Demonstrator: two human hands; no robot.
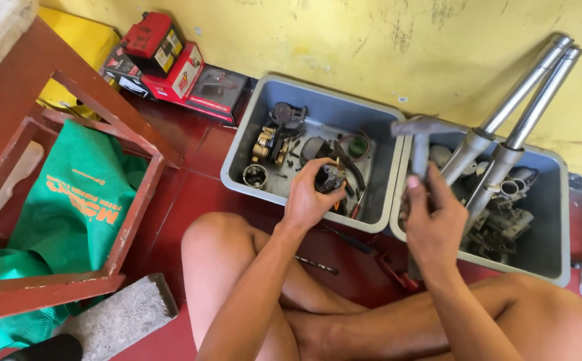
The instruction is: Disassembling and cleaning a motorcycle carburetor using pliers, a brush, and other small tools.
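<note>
2 hands grip: left hand (310,198) clasps a half-hidden dark part (331,178); right hand (431,217) clenches a blurred hammer (420,137).

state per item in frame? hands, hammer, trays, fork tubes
Left hand: shut on small dark metal engine part, over left grey plastic tray.
Right hand: shut on grey metal hammer, head up.
Right grey plastic tray: full of parts.
Two chrome fork tubes: leaning on yellow wall.

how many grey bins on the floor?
2. One grey bin sits in front of the left hand; the other is right beside it, holding two fork tubes. None appear hidden.
</note>
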